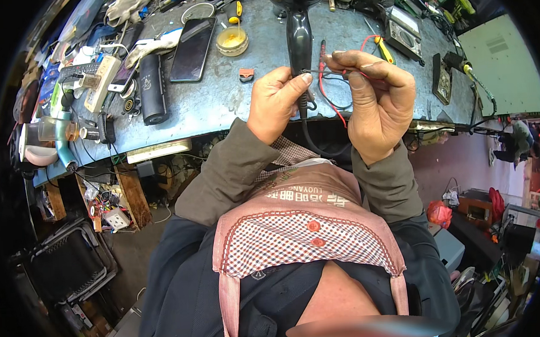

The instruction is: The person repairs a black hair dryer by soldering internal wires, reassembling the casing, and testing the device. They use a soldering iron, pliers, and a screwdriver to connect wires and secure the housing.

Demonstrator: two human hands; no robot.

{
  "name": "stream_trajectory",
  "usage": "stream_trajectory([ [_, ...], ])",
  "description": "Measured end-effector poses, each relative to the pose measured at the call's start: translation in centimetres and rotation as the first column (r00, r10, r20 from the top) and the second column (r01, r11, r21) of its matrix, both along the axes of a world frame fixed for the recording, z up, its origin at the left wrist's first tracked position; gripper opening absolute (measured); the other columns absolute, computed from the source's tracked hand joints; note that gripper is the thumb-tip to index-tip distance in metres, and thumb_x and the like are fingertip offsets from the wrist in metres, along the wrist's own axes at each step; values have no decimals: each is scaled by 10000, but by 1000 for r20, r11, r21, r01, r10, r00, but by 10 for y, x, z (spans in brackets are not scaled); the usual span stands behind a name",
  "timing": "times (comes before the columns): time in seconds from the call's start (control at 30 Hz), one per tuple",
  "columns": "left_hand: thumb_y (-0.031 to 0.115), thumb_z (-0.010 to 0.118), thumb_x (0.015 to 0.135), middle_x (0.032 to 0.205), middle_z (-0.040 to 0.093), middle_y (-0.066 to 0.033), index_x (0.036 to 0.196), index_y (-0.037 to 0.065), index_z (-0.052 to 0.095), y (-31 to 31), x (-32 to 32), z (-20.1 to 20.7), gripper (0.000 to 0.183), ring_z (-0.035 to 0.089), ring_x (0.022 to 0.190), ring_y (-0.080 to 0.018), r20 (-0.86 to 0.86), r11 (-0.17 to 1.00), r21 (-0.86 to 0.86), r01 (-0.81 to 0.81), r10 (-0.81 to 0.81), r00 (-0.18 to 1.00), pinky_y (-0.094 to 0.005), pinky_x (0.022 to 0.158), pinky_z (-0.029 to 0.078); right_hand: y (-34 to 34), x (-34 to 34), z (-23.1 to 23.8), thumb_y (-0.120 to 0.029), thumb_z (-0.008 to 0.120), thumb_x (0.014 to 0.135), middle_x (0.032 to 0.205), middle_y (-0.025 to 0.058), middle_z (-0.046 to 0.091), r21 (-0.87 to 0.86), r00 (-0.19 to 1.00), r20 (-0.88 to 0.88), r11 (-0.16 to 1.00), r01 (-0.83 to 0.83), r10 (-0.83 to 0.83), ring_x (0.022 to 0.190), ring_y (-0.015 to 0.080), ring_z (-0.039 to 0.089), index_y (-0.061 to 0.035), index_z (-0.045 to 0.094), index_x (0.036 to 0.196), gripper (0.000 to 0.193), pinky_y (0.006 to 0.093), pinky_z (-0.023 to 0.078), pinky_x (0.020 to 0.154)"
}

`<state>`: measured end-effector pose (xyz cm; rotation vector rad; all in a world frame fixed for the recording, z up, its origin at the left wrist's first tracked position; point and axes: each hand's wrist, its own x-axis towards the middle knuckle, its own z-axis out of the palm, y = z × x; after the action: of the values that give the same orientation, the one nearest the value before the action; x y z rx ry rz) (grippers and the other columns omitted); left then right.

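A glossy black hair dryer lies on the bench with its handle toward me, its cord running down over the front edge. My left hand is closed at the handle's lower end, thumb pointing right. My right hand has thumb and fingers pinched on a thin dark rod that reaches across to my left fingertips. What kind of rod it is I cannot make out. Between my hands a red test probe with a red lead lies over the bench edge.
On the blue bench sit a black phone, a small round tin, a black cylinder and an orange-brown piece. A yellow-handled screwdriver and a meter lie right. Clutter and cables crowd the left.
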<state>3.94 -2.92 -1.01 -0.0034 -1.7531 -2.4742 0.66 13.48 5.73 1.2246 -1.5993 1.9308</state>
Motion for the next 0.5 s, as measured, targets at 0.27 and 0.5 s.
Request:
stream_trajectory([
  [0.27, 268, 688, 1056, 820, 733, -41, 1047, 30, 704, 2, 2, 5, 239, 496, 557, -32, -5, 1000, -9, -7, 7, 1000, -205, 501, 357, -2, -4, -9, 108, 618, 1025, 1229, 212, 715, -4, 999, 20, 999, 46, -46, 1123, 255, 743, 18, 523, 1217, 232, 356, 614, 958],
  [0.5, 235, 725, 1037, 769, 611, 43, 1036, 9, 723, 4, 3, 9, 226, 484, 626, -25, 10, 1000, -28, -10, 10, 1000, -229, 535, 367, 18, 11, 18, 41, 797, 886, 1044, 175, 723, 335, 881, -286, 822, 460, -377, 866, 269, 743, 32, 691, 1125, 261, 326, 600, 743],
])
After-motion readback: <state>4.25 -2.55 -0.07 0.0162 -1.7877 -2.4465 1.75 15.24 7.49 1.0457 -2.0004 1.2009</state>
